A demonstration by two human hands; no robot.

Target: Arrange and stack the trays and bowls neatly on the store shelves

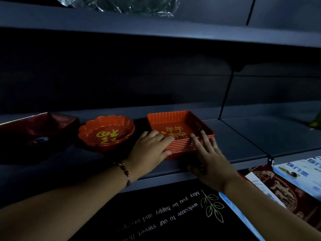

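A stack of several red square trays (pixel 180 122) with gold characters stands on the dark shelf (pixel 239 136). My left hand (pixel 151 148) lies with straight fingers on the stack's near left corner. My right hand (pixel 210 157) presses flat against the stack's near right side. Left of the trays sits a small stack of red scalloped bowls (pixel 106 133) with a gold character. A dark red square bowl (pixel 34 129) stands further left.
An upper shelf (pixel 156 28) overhangs, with clear plastic wrapping (pixel 125 4) on it. Below the shelf edge lie a black doormat with white lettering (pixel 165 211) and packaged goods (pixel 286 185) at the right. A shelf bracket (pixel 225 94) rises behind the trays.
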